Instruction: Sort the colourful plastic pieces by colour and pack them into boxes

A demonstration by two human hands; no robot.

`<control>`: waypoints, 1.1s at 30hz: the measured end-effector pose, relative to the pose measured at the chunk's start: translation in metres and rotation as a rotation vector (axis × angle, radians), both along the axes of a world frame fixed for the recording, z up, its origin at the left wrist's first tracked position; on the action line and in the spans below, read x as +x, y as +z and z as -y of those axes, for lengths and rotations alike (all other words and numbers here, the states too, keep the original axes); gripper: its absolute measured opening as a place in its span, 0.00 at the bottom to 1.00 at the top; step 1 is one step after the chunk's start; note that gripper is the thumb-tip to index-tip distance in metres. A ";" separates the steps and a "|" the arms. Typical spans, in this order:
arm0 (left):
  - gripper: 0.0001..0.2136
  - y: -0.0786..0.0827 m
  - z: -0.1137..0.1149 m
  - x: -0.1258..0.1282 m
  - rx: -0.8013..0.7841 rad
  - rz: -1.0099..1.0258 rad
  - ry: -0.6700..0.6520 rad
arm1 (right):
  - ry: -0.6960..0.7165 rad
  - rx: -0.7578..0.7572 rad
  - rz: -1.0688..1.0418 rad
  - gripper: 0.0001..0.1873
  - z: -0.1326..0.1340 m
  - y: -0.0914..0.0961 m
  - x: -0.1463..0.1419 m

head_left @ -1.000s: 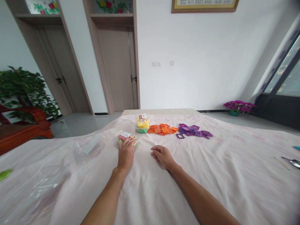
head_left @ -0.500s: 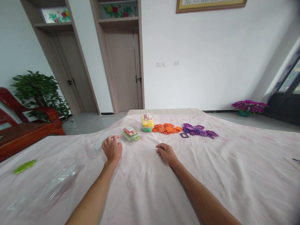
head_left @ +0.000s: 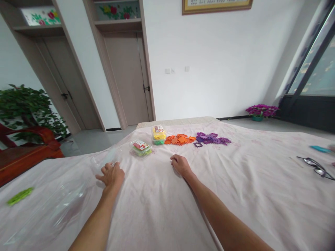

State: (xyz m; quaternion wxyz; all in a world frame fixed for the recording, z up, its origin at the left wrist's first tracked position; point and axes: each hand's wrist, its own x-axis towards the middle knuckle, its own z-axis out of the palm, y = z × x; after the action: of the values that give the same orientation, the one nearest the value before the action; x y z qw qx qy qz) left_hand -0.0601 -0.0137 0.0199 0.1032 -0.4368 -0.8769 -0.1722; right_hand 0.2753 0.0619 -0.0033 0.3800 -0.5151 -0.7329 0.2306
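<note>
My left hand (head_left: 112, 176) is over the left part of the cloth with its fingers apart, right by a clear plastic container (head_left: 101, 161). Whether the fingertips touch that container I cannot tell. My right hand (head_left: 180, 165) rests on the cloth, fingers curled in, with nothing visible in them. Between and beyond the hands sits a clear lidded box of green pieces (head_left: 141, 149). Behind it stands a box with yellow and green pieces (head_left: 158, 136). Orange gear-edged pieces (head_left: 180, 139) and purple gear-edged pieces (head_left: 211, 138) lie in loose piles to the right.
A pale cloth (head_left: 162, 216) covers the table. Near left are a larger clear plastic container (head_left: 52, 205) and a bright green piece (head_left: 20, 196). At far right lie eyeglasses (head_left: 315, 167) and a blue object (head_left: 319, 149). A wooden armchair (head_left: 34, 139) stands left of the table.
The view has turned to the right, bringing the eyeglasses and blue object into sight. My left hand has moved left and nearer, its fingers spreading. My right hand's fingers have curled in more.
</note>
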 end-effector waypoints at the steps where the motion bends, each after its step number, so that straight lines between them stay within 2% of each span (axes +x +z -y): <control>1: 0.18 0.000 0.001 0.002 -0.005 0.002 -0.014 | -0.004 0.004 0.019 0.16 0.000 0.000 0.000; 7: 0.19 0.002 0.016 0.019 -0.028 -0.072 -0.081 | -0.035 0.024 0.070 0.17 -0.001 -0.001 0.000; 12: 0.18 0.014 0.038 0.048 -0.018 -0.186 -0.231 | -0.034 0.032 0.071 0.17 0.000 0.000 0.001; 19: 0.20 0.022 0.076 0.109 0.227 -0.366 -0.639 | -0.016 0.025 0.032 0.17 -0.002 -0.001 0.001; 23: 0.21 0.018 0.088 0.142 0.317 -0.371 -0.856 | -0.102 0.034 -0.070 0.20 -0.004 -0.005 0.003; 26: 0.22 0.014 0.086 0.159 0.353 -0.341 -0.969 | -0.133 0.096 -0.144 0.23 -0.003 -0.009 0.006; 30: 0.22 0.007 0.069 0.171 0.354 -0.286 -1.071 | -0.122 0.260 -0.236 0.30 -0.002 -0.016 0.010; 33: 0.21 0.002 0.050 0.172 0.368 -0.237 -1.089 | -0.230 0.323 -0.307 0.34 -0.003 -0.014 0.012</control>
State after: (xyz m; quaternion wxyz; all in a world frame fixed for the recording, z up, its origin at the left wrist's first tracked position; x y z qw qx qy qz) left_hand 0.1122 -0.0637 0.0217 0.1713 -0.8156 -0.4642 -0.2999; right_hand 0.2878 0.0648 -0.0173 0.5879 -0.4867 -0.6305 0.1412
